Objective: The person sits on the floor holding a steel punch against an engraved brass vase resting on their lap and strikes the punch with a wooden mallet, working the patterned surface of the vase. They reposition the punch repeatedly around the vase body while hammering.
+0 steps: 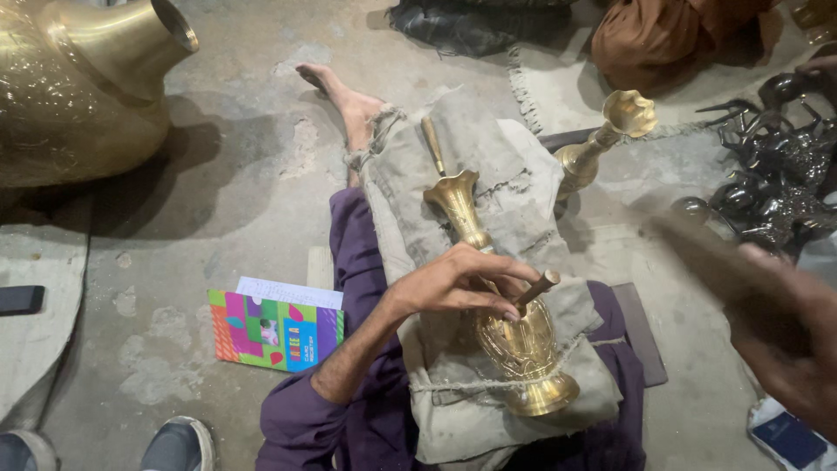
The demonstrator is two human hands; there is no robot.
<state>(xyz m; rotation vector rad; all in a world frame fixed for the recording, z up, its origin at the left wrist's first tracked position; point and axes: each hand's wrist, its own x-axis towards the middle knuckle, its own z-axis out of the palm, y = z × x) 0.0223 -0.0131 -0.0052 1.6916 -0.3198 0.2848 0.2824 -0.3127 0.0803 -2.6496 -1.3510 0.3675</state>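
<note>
A brass vase (pixel 514 344) lies on its side on a grey cloth (pixel 488 148) spread over my lap, with its flared mouth pointing away from me. My left hand (pixel 462 283) pinches a short rod-like punch (pixel 538 289) and holds its tip against the vase's engraved belly. My right hand (pixel 789 336) is raised at the right and blurred by motion. It grips a dark handle (pixel 697 249) that streaks toward the vase. What kind of tool it is I cannot tell. A second thin rod (pixel 432 144) lies on the cloth beyond the vase's mouth.
A second brass vase (pixel 602 144) stands past the cloth. A huge brass vessel (pixel 78 78) fills the far left corner. Dark metal figures (pixel 776 183) are heaped at the right. A colourful booklet (pixel 275 331), a phone (pixel 19 299) and someone's shoe (pixel 179 445) are on the concrete floor.
</note>
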